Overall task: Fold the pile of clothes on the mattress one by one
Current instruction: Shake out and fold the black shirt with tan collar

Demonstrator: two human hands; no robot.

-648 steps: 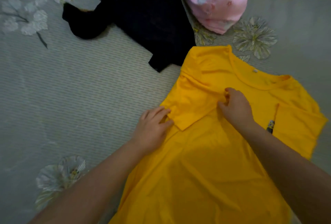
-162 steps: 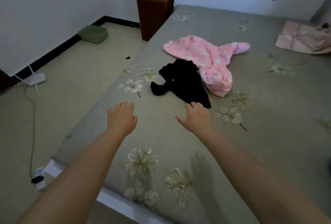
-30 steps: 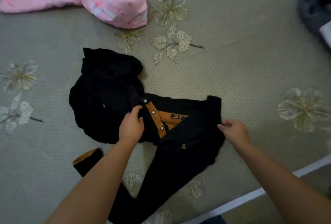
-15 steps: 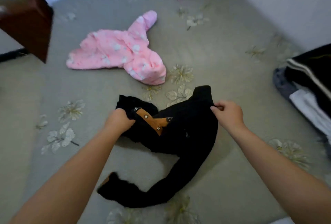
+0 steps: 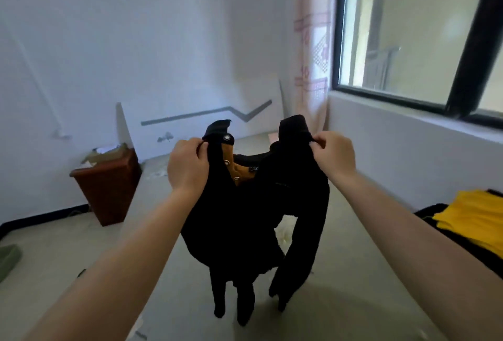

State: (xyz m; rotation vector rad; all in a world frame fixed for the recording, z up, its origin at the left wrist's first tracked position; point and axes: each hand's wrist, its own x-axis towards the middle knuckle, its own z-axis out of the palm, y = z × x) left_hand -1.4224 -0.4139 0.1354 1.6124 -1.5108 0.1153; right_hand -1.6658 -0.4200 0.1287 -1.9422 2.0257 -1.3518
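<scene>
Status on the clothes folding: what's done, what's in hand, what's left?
Done: a folded yellow shirt lies on dark clothes at the right edge. In hand: left hand and right hand pinch the black jacket with tan lining at its top, hanging unfolded. Left: folding it; no other pieces show.

head cam | single view | faces forward, slightly down | hands near | room beyond
</scene>
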